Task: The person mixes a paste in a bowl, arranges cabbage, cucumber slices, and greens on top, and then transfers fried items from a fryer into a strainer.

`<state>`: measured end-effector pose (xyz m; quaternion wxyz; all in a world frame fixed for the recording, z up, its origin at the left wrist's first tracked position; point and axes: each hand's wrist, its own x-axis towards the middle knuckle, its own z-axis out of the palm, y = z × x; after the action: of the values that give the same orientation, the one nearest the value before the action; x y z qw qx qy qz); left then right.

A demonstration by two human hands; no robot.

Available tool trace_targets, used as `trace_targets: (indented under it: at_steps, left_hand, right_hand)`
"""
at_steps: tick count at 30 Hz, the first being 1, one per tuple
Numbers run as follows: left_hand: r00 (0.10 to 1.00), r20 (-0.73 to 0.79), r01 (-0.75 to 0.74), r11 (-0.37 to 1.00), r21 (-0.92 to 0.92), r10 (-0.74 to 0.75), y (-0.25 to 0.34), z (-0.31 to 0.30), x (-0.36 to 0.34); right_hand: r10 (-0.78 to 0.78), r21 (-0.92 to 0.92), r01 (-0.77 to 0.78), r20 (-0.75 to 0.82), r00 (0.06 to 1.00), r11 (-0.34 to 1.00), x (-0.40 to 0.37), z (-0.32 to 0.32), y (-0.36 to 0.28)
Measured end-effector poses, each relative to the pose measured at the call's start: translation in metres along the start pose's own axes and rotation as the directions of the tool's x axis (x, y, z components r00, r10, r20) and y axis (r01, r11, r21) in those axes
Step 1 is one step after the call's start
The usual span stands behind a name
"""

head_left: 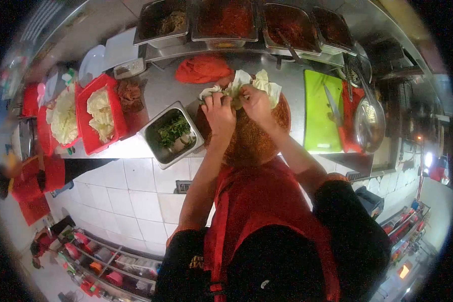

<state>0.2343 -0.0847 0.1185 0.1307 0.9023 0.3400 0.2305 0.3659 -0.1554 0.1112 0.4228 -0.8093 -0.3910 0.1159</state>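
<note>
head view, looking down past a red apron onto a steel desk point(166, 90).

- back edge: row of steel trays point(224, 39) holding dark red and brown food; contents too blurred to name.
- centre: round wooden chopping block point(251, 143), straight ahead of the body.
- just beside it on the right: green cutting board point(317, 126) with a knife point(332, 103) lying on it.
- far left: red basket point(93, 146) heaped with pale leaves.
- between basket and block: steel pan point(158, 153) with chopped greens point(173, 130) inside.
- behind the block: crumpled red cloth point(204, 68).
- far edge of the block: cabbage leaves point(264, 83), pale green and white, bunched and partly spilling past the rim.

left hand point(219, 113) and right hand point(255, 103) sit close together on the bunch. the fingers of both are curled shut into the leaves, thumbs hidden.

handling, as a judgement: the leaves look light, thin and floppy at the edges and stiffer along the ribs. they would tear or bruise under a hard pinch and may be slick if wet. the firmest hold is low on the thick ribs, with the frilled edges left free.
</note>
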Motion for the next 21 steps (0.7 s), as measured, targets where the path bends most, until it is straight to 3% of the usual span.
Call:
trace_targets:
  at_steps: [2,5,7,9,11,12,13,14,15,16,17,18,20,21]
  left_hand:
    - [1.000,-0.001,-0.017,1.000,0.023,0.017,-0.001,0.003,-0.001]
    - [0.997,-0.070,-0.006,0.999,0.032,0.008,-0.005,0.013,-0.002]
    - [0.999,-0.006,0.035,0.999,0.039,-0.035,0.001,0.003,-0.003]
    - [0.997,0.011,0.076,0.995,0.060,-0.077,0.008,-0.022,-0.004]
    - [0.991,0.048,0.128,0.984,-0.126,-0.123,0.020,-0.060,-0.021]
    - [0.990,0.045,0.139,0.983,-0.118,-0.134,0.019,-0.068,-0.035]
    - [0.989,0.038,0.150,0.963,-0.224,-0.145,0.019,-0.074,-0.052]
    - [0.988,0.028,0.155,0.932,-0.328,-0.155,0.017,-0.079,-0.066]
    - [0.986,0.025,0.163,0.931,-0.326,-0.163,0.012,-0.080,-0.084]
    - [0.927,0.221,0.369,0.645,-0.669,-0.302,0.003,-0.081,-0.105]
    - [0.838,0.438,0.514,0.206,-0.833,-0.325,-0.004,-0.084,-0.118]
    - [0.838,0.433,0.512,0.202,-0.835,-0.332,-0.008,-0.096,-0.125]
    - [0.898,0.396,0.367,0.822,-0.435,-0.192,-0.015,-0.118,-0.137]
    - [0.898,0.390,0.374,0.818,-0.436,-0.202,-0.020,-0.122,-0.144]
  right_hand:
    - [-0.021,-0.244,0.055,0.140,0.990,0.968,-0.001,0.003,-0.001]
    - [-0.059,-0.326,0.116,0.181,0.982,0.938,-0.005,-0.003,0.000]
    - [0.031,-0.479,0.065,0.189,0.981,0.875,-0.004,-0.012,-0.010]
    - [-0.109,-0.357,0.134,0.090,0.990,0.925,-0.003,-0.035,-0.059]
    - [-0.191,-0.269,0.195,0.041,0.981,0.943,-0.003,-0.034,-0.085]
    - [-0.295,-0.177,0.311,0.112,0.949,0.934,-0.006,-0.028,-0.101]
    - [-0.396,-0.078,0.413,0.173,0.902,0.907,-0.009,-0.018,-0.115]
    - [-0.401,-0.072,0.419,0.178,0.898,0.905,-0.010,-0.003,-0.125]
    - [-0.489,-0.093,0.570,0.415,0.767,0.816,-0.012,0.015,-0.133]
    - [-0.517,-0.071,0.706,0.629,0.580,0.705,-0.015,0.033,-0.142]
    - [-0.466,-0.129,0.734,0.696,0.546,0.667,-0.017,0.052,-0.155]
    - [-0.406,-0.181,0.761,0.757,0.512,0.623,-0.020,0.071,-0.165]
    - [-0.467,-0.153,0.794,0.736,0.489,0.589,-0.018,0.104,-0.172]
    - [-0.525,-0.131,0.819,0.709,0.472,0.558,-0.016,0.120,-0.168]
